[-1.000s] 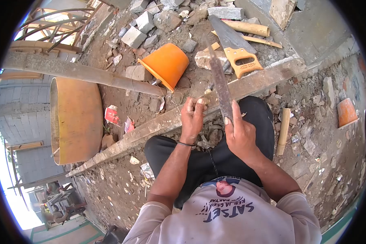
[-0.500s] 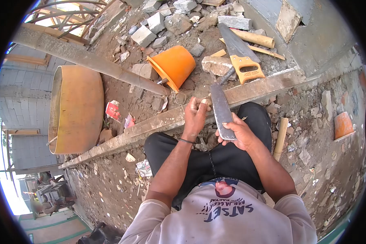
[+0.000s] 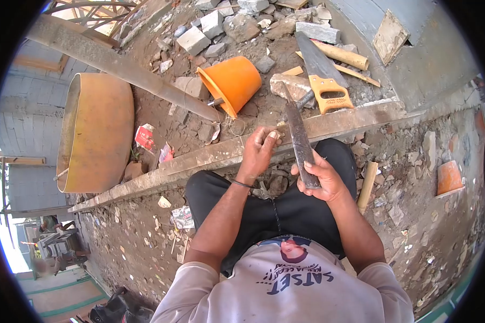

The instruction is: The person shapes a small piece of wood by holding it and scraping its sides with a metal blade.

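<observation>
The right hand (image 3: 325, 180) clasped a forward-pointing metal blade (image 3: 298, 131) by its near end, right of the left hand (image 3: 258, 152), curled, contents unclear.

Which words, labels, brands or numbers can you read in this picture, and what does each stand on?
"SATSET": large, on the T-shirt.
"KERJA CEPAT!!": smaller, same T-shirt.
Too small or blurred: print on the red-and-white packet and marks on the handsaw handle.
None legible: the metal blade in the right hand.
</observation>
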